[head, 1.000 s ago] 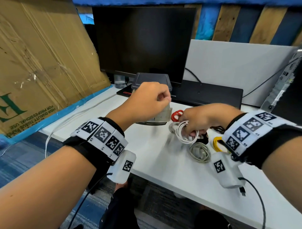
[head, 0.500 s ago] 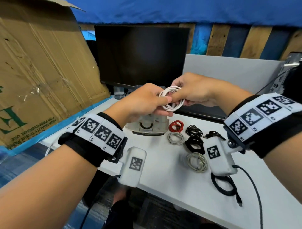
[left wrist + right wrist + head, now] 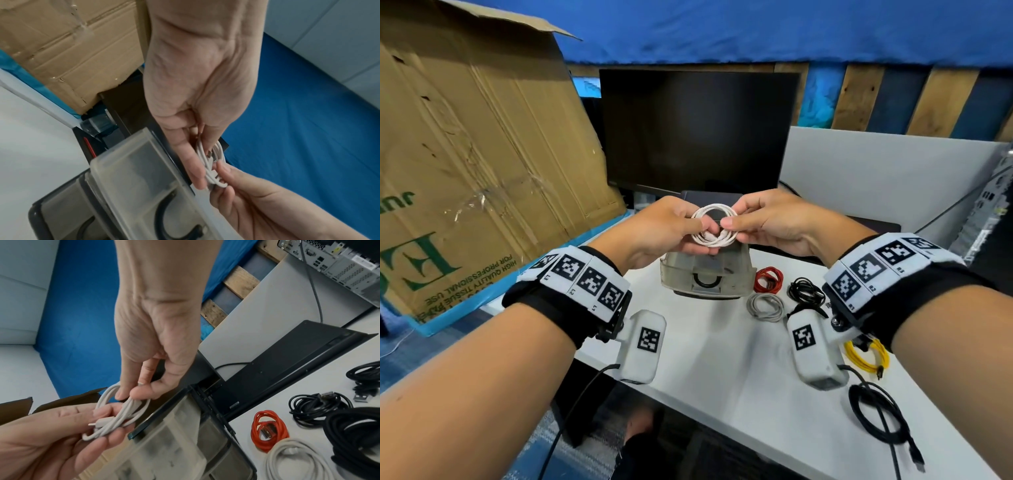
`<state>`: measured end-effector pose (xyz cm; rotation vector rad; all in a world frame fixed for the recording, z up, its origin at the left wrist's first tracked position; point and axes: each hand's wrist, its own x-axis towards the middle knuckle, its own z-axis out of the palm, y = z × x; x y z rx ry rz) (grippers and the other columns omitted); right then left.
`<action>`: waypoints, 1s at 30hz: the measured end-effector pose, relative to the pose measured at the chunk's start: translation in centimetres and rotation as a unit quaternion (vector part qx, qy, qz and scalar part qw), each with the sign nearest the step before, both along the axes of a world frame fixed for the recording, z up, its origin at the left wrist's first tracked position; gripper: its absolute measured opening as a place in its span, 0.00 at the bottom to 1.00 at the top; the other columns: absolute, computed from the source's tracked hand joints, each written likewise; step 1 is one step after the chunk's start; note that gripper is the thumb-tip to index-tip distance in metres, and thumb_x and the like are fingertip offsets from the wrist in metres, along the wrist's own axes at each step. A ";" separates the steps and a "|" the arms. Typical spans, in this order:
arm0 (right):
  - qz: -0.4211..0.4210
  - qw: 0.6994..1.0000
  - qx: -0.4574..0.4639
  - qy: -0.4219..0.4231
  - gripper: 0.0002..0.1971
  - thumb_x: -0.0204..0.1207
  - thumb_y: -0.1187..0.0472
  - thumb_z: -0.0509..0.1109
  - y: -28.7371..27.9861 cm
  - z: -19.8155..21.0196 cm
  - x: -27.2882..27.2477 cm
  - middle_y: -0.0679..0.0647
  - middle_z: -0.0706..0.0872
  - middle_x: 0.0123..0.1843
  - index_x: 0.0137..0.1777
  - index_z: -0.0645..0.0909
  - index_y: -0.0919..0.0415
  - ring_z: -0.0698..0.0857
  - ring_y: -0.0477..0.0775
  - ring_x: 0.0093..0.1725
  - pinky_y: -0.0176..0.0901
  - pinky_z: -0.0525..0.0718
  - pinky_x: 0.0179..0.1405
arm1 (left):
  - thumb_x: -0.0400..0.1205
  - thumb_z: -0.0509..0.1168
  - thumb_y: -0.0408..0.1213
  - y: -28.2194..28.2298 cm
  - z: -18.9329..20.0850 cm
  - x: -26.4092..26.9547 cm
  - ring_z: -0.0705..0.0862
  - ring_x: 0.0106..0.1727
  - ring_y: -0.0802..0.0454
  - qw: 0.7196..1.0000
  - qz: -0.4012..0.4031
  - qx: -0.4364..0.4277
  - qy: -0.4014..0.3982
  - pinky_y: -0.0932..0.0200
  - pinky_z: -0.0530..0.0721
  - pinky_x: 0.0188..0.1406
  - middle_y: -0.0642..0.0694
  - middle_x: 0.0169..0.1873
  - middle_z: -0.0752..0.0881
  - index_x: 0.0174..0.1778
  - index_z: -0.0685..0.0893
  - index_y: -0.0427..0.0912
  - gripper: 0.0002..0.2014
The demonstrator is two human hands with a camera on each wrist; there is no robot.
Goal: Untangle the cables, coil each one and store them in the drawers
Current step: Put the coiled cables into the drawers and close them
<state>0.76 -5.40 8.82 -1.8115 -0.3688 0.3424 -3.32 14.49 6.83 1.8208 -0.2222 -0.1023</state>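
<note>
A small coil of white cable (image 3: 714,226) (image 3: 211,164) (image 3: 115,415) is held up in the air above a translucent drawer unit (image 3: 705,274) (image 3: 133,186) (image 3: 185,443). My left hand (image 3: 671,233) (image 3: 197,113) pinches its left side and my right hand (image 3: 767,219) (image 3: 152,353) pinches its right side between thumb and fingers. A black coil shows inside the unit's lower drawer. On the white table (image 3: 722,359) lie a red coil (image 3: 768,279) (image 3: 269,428), a grey-white coil (image 3: 765,306) (image 3: 296,460), black coils (image 3: 806,291) (image 3: 318,407) and a yellow coil (image 3: 866,354).
A dark monitor (image 3: 698,130) stands behind the drawer unit, with a flat black device (image 3: 287,366) at its foot. A big cardboard box (image 3: 476,164) leans at the left. Another black cable (image 3: 880,418) lies near the table's front right. A computer case (image 3: 339,267) stands at the right.
My right hand lifted the white coil off the table to chest height, and my left hand left the drawer unit and took hold of the coil's other side.
</note>
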 end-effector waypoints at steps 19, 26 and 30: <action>-0.045 0.843 -0.466 -0.263 0.16 0.74 0.55 0.82 4.4 -1.2 0.0 0.60 0.88 0.54 0.55 0.87 0.64 0.89 0.60 0.53 0.50 0.90 0.56 | 0.80 0.78 0.45 0.7 -1.7 1.4 0.87 0.53 0.52 0.833 -0.008 0.517 -0.198 0.46 0.90 0.54 0.54 0.52 0.90 0.61 0.92 0.52 0.14; 0.057 0.798 -0.471 -0.372 0.04 0.76 0.63 0.77 3.7 -1.4 -0.7 0.53 0.89 0.41 0.47 0.93 0.56 0.88 0.58 0.42 0.48 0.87 0.39 | 0.79 0.78 0.44 0.3 -1.7 1.9 0.87 0.50 0.48 0.832 0.006 0.521 -0.193 0.46 0.89 0.53 0.55 0.47 0.92 0.54 0.95 0.55 0.08; 0.124 0.758 -0.522 -0.371 0.01 0.73 0.59 0.79 3.1 -1.2 -1.3 0.50 0.87 0.35 0.42 0.92 0.54 0.87 0.54 0.38 0.47 0.87 0.36 | 0.79 0.77 0.46 0.3 -1.6 2.1 0.88 0.49 0.50 0.841 0.007 0.510 -0.182 0.44 0.90 0.52 0.55 0.46 0.92 0.53 0.95 0.55 0.08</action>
